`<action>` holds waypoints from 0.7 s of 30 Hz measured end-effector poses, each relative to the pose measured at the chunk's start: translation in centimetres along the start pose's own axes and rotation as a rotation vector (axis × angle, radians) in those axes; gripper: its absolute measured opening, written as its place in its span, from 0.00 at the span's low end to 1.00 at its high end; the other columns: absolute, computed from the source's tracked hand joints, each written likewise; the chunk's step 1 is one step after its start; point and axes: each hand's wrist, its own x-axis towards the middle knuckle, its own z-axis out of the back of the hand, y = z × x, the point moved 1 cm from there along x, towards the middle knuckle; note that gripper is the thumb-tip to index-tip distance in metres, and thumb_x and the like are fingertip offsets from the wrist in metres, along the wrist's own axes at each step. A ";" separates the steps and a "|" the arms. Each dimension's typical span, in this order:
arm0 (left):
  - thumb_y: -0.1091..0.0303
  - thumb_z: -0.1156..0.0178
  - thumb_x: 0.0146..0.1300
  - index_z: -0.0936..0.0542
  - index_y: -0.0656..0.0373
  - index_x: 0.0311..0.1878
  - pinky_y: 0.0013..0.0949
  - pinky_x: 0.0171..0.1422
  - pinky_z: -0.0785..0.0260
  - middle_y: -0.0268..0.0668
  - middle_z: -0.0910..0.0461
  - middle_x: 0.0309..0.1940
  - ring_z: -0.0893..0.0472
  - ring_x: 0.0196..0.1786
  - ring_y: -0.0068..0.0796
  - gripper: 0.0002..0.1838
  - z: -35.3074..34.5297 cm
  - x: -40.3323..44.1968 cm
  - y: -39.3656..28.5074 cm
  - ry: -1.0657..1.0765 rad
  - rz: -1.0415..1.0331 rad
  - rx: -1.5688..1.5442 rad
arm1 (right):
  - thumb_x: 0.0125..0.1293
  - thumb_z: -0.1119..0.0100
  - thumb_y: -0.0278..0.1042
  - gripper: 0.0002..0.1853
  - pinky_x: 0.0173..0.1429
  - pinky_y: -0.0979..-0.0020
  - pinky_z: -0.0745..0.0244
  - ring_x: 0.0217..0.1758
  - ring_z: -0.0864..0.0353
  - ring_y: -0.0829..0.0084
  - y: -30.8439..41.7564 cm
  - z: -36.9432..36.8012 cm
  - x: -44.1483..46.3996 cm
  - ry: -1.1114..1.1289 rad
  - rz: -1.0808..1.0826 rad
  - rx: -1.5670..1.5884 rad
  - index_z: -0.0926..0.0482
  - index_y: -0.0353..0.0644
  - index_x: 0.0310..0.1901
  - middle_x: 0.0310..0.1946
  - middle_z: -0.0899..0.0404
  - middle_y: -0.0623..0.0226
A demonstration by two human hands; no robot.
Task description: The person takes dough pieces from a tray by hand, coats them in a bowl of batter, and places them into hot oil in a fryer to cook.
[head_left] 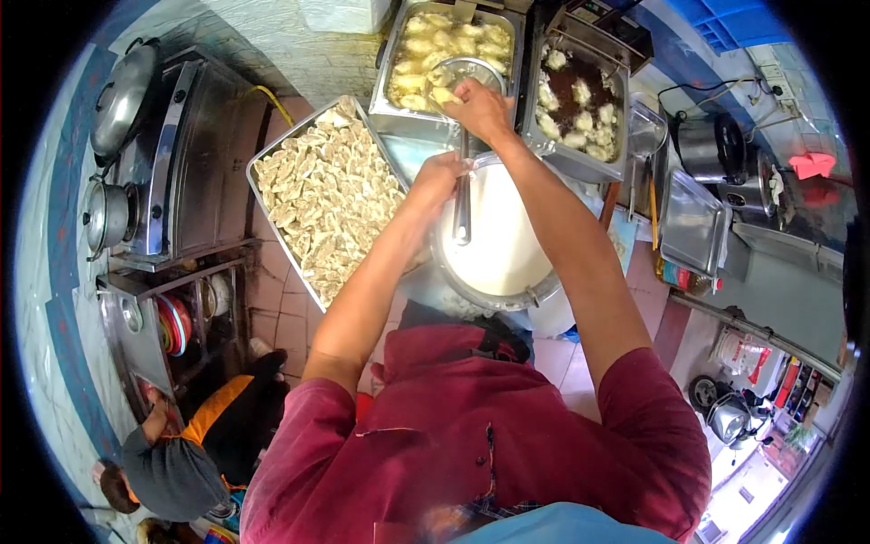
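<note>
My left hand is closed around the long metal handle of a strainer, which passes above a large tub of white batter. The strainer's round head lies over the left fryer, where pale yellow battered pieces float in oil. At the strainer's near edge, my right hand has its fingers closed on a yellow battered piece. What is inside the batter is hidden. To the left, a metal tray is heaped with flat, pale, brown-edged pieces.
A second fryer on the right holds dark oil and several pale fried clumps. Steel trays stand further right. At left are a steel cabinet and lidded pots. Another person is low at the lower left.
</note>
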 end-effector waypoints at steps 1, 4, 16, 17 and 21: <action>0.71 0.41 0.65 0.21 0.59 0.34 0.24 0.28 0.40 0.28 0.25 0.24 0.30 0.24 0.18 0.04 0.2 0.1 0.1 -0.003 0.000 0.011 | 0.53 0.31 0.44 0.18 0.62 0.60 0.44 0.57 0.25 0.60 0.0 -0.2 0.2 0.007 0.001 0.039 0.19 0.51 0.46 0.44 0.15 0.63; 0.71 0.39 0.66 0.20 0.60 0.35 0.22 0.24 0.31 0.31 0.19 0.25 0.24 0.21 0.17 0.04 0.7 0.6 0.2 0.005 -0.012 0.007 | 0.53 0.30 0.39 0.18 0.62 0.58 0.45 0.57 0.25 0.60 -0.2 -0.6 0.2 0.001 0.035 0.063 0.20 0.51 0.46 0.47 0.17 0.65; 0.70 0.40 0.67 0.20 0.58 0.35 0.22 0.22 0.35 0.28 0.21 0.23 0.27 0.19 0.16 0.05 0.3 0.3 0.1 -0.028 -0.020 -0.036 | 0.57 0.34 0.35 0.18 0.63 0.56 0.38 0.59 0.24 0.59 -3.2 0.2 -0.7 -0.165 0.216 0.214 0.20 0.51 0.51 0.53 0.23 0.63; 0.69 0.41 0.67 0.20 0.58 0.34 0.22 0.22 0.35 0.28 0.22 0.22 0.27 0.19 0.16 0.05 0.3 0.1 0.0 -0.021 -0.019 -0.011 | 0.58 0.35 0.35 0.17 0.62 0.56 0.36 0.58 0.23 0.59 -3.6 0.6 -1.1 -0.214 0.227 0.233 0.20 0.50 0.51 0.52 0.23 0.63; 0.69 0.42 0.68 0.21 0.57 0.34 0.22 0.22 0.37 0.27 0.23 0.22 0.28 0.19 0.15 0.06 0.3 -0.7 -0.9 -0.021 -0.016 0.080 | 0.60 0.36 0.37 0.14 0.55 0.61 0.27 0.52 0.20 0.58 -6.0 3.4 -5.7 -0.350 0.047 0.237 0.19 0.48 0.48 0.47 0.20 0.60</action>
